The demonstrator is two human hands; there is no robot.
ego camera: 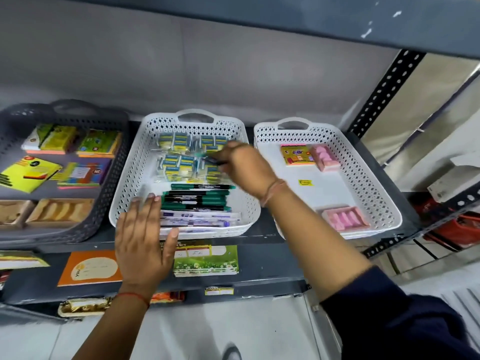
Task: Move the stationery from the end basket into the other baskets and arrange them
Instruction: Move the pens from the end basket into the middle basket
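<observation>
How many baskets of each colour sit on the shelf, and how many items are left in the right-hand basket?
White baskets: 2, the middle basket and the right-hand basket
Dark grey basket: 1
Total baskets: 3

In the right-hand basket:
Pink eraser packs: 2, one at the back, one at the front
Orange sticky-note pad: 1
Small yellow label: 1
Total items: 4

Two white plastic lattice baskets point(124, 183) point(363, 175) pierced with diamond holes sit beside a dark grey perforated basket point(109, 178). Green-and-black marker pens point(197, 197), blue-and-yellow small packets point(174, 141), pink eraser packs point(344, 218), and an orange-yellow sticky-note pad point(296, 154) fill them.
</observation>
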